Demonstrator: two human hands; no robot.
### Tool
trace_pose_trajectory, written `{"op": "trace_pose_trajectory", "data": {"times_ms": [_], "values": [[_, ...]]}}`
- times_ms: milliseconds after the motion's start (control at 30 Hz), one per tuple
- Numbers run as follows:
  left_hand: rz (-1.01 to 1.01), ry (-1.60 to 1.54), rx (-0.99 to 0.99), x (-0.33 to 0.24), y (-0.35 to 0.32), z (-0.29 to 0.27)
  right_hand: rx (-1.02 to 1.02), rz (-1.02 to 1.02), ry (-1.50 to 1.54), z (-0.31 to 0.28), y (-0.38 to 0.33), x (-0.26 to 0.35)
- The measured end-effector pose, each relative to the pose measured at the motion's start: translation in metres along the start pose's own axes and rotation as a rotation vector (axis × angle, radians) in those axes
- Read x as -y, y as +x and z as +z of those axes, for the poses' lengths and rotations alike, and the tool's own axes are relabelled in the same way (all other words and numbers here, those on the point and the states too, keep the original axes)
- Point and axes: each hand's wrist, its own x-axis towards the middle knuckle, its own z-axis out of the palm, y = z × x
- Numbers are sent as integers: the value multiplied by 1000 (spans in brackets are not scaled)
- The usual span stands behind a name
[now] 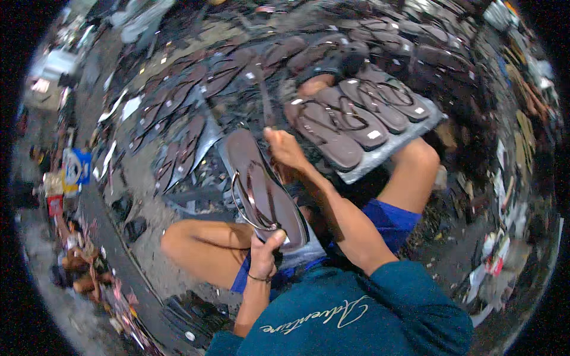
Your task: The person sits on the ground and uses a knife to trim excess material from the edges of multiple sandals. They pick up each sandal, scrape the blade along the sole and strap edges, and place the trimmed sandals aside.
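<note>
My left hand (264, 252) grips the toe end of a brown flip-flop (279, 204), thumb on top beside a small white sticker. Shiny thin straps cross its sole, and it slants up and away over my lap. Close to its right edge, my right hand (286, 151) is closed. A long, narrow, dark strip-like thing (265, 98) rises from those fingers; blur hides its exact kind. On my raised right leg, several similar brown flip-flops (338, 145) lie side by side on a grey board (427, 124).
Many more brown flip-flops (320, 50) lie in curved rows on the ground ahead. To the left are more sandals (187, 145) and a blue and white box (77, 166). Scraps and clutter line both sides. My bent left leg (205, 246) lies on the near left.
</note>
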Motion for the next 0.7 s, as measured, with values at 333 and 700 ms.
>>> {"op": "trace_pose_trajectory", "data": {"times_ms": [333, 700], "values": [[166, 405, 0, -85, 21, -7, 33, -462, 341, -15, -179, 80], [194, 281, -84, -134, -53, -69, 115, -689, -374, -62, -280, 15]]}}
